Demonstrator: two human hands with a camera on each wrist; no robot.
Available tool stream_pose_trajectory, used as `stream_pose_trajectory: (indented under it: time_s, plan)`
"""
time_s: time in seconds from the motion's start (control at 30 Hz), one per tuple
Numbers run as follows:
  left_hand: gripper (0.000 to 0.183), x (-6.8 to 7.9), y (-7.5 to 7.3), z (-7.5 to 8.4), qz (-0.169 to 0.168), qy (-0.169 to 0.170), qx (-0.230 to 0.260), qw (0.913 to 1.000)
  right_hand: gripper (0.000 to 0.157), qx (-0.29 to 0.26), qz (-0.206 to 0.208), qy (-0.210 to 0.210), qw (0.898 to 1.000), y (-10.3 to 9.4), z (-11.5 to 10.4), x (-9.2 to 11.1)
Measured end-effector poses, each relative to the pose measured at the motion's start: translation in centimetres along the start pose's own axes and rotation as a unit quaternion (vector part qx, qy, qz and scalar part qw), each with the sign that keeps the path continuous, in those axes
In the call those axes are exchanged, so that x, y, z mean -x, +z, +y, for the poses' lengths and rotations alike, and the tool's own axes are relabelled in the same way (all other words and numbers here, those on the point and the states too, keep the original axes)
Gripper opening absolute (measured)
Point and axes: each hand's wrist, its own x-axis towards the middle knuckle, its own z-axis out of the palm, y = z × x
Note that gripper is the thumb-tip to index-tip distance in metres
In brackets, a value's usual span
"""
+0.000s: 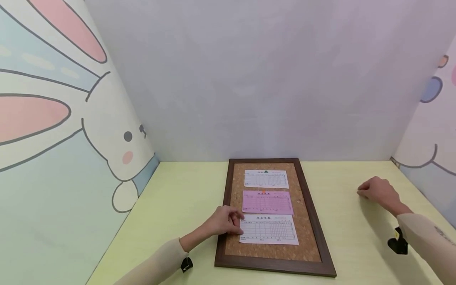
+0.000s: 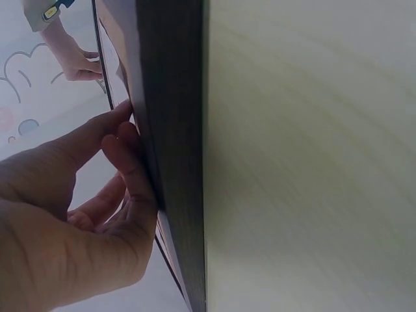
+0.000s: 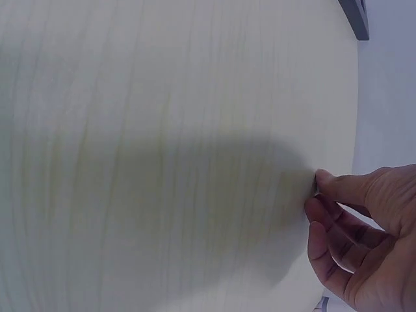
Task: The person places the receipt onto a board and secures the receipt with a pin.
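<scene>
A framed cork board [image 1: 306, 245] lies on the table with three printed form slips on it. My left hand [image 1: 225, 221] touches the left edge of the lowest white slip [image 1: 268, 229], thumb and index finger spread along that edge. In the left wrist view, the left hand [image 2: 97, 201] reaches over the board's dark frame [image 2: 170, 156]. Above the lowest slip lie a pink slip [image 1: 267, 202] with an orange pin and a white slip [image 1: 265, 180] with a green pin. Right of the board, my right hand [image 1: 382, 194] pinches a tiny pin-like thing [image 3: 316, 182], mostly hidden by the fingertips.
The pale wood table [image 1: 189, 190] extends on both sides of the board. A grey wall [image 1: 263, 79] stands behind, and a rabbit-print panel [image 1: 71, 190] rises at the left. Another printed panel [image 1: 424, 146] bounds the right side. A small shiny spot [image 1: 298, 201] shows on the cork.
</scene>
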Motion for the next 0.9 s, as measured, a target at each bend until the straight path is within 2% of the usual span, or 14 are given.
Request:
stream_pose_trajectory:
  time_s: [0.43,0.63,0.9]
  plan:
    - [0.030,-0.4,0.0,-0.5,0.004,-0.007,-0.009,0.9999,0.020,-0.006,0.017,-0.006,1.000,0.0,0.0,0.4]
    - [0.030,-0.4,-0.1,-0.5,0.004,-0.006,-0.005,1.0000,0.019,-0.012,0.028,-0.039,0.999,0.6,-0.4,0.5]
    - [0.030,-0.3,-0.1,-0.5,-0.004,-0.017,0.005,0.9998,0.016,-0.084,0.006,-0.077,0.994,2.2,-2.5,0.6]
